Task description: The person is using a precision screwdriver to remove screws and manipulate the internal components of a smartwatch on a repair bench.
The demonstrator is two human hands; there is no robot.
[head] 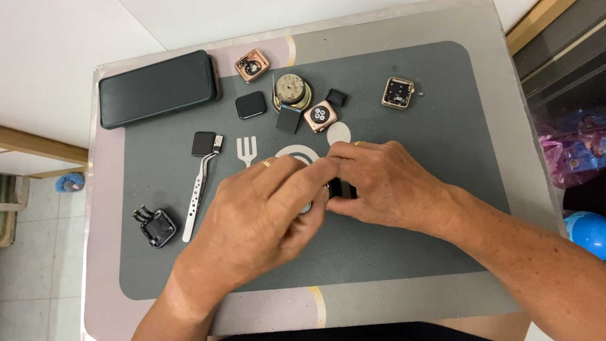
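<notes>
Left hand and right hand both pinch a small black watch part just above the mat; judged light, rigid, slick and fragile, best held by its edges.

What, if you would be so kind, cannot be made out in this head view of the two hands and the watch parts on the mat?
- Small black part: mostly hidden by the left hand and right hand; its kind is unclear.
- White print on the mat: its ring is covered by both hands; only the fork shape shows.
- Gold watch case: its inner parts are too small to tell.
- Right forearm: cut off by the frame's edge.
</notes>
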